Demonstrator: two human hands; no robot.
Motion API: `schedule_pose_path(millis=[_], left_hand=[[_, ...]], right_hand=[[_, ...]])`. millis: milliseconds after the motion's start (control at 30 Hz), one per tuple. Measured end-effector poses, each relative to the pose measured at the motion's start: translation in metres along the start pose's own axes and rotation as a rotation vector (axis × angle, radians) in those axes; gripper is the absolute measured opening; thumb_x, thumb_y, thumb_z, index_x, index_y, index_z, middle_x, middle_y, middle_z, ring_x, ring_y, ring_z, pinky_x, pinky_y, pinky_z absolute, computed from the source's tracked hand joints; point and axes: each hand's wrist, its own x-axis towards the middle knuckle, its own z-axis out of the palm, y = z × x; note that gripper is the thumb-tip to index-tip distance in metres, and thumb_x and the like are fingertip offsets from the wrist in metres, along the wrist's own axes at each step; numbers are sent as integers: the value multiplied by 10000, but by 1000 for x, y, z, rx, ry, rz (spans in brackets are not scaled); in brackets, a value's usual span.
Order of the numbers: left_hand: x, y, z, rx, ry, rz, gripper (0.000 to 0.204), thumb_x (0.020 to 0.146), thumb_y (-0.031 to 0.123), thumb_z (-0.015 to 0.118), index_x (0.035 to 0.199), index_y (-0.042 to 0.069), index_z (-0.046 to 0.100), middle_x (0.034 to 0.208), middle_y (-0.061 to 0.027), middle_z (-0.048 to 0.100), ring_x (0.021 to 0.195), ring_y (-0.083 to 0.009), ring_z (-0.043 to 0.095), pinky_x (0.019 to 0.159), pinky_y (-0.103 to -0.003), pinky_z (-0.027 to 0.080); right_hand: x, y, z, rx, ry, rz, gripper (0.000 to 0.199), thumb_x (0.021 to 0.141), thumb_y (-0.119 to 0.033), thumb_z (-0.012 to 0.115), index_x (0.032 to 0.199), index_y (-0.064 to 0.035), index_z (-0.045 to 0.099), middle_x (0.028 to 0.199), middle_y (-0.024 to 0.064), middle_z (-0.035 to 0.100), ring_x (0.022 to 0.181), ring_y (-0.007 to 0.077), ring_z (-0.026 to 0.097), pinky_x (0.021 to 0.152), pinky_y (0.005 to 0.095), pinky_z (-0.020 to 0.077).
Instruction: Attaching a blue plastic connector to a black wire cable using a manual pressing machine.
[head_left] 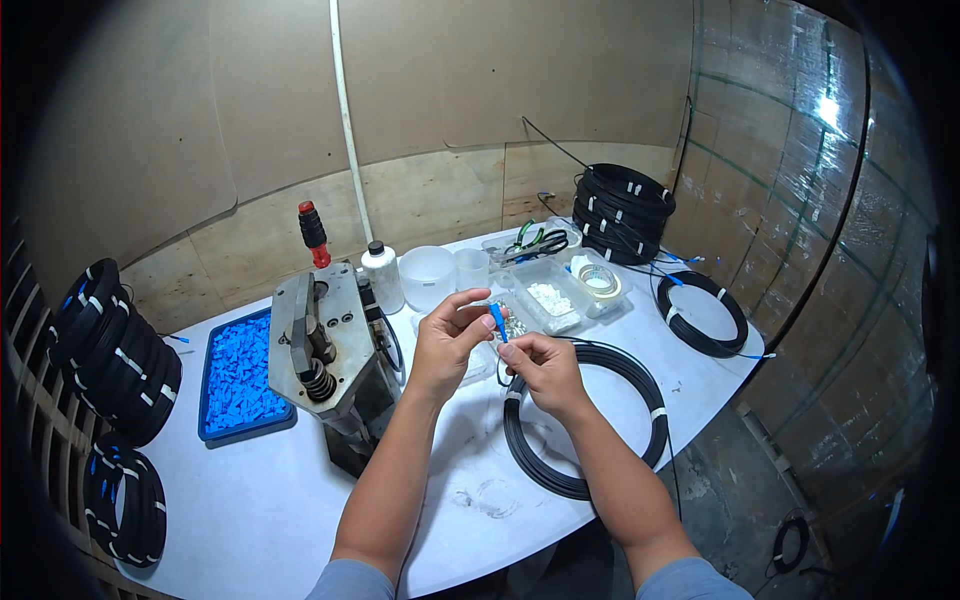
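Bench view: the person's left hand [447, 338] and right hand [541, 366] are pinching, fingertips closed, a small blue plastic connector [497, 321] above the black coiled cable [588, 416] lying on the white table [260, 500]. Fitting appears underway, not finished; the blue tray of connectors [237, 376] is sitting full, beside the grey metal press [325, 350].

Press tool [325, 345] sits on table [250, 490] left of centre, tray of small parts [237, 375] on its left, bottle [381, 275] and cups [428, 275] behind it. Cable coil [590, 420] lies front right under both hands, another coil [703, 312] further right. Stacked coils [622, 212] at back right, more stacks [115, 350] off table's left edge.
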Motion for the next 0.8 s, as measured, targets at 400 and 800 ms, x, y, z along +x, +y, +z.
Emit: schedule_pose_path(millis=[400, 800], left_hand=[[-2, 2, 7, 118, 64, 86, 359, 941, 37, 740, 1286, 10, 644, 1079, -121, 741, 1010, -151, 687, 917, -308, 563], [0, 3, 7, 109, 50, 74, 332, 932, 28, 750, 1251, 9, 659, 1047, -81, 726, 964, -122, 670, 880, -285, 562]], right_hand=[[-3, 0, 5, -108, 4, -95, 205, 1000, -195, 709, 984, 4, 757, 831, 24, 719, 766, 79, 644, 704, 249, 518], [-2, 2, 3, -117, -7, -65, 201, 1015, -176, 671, 1015, 7, 754, 795, 21, 705, 743, 75, 607, 688, 254, 495]])
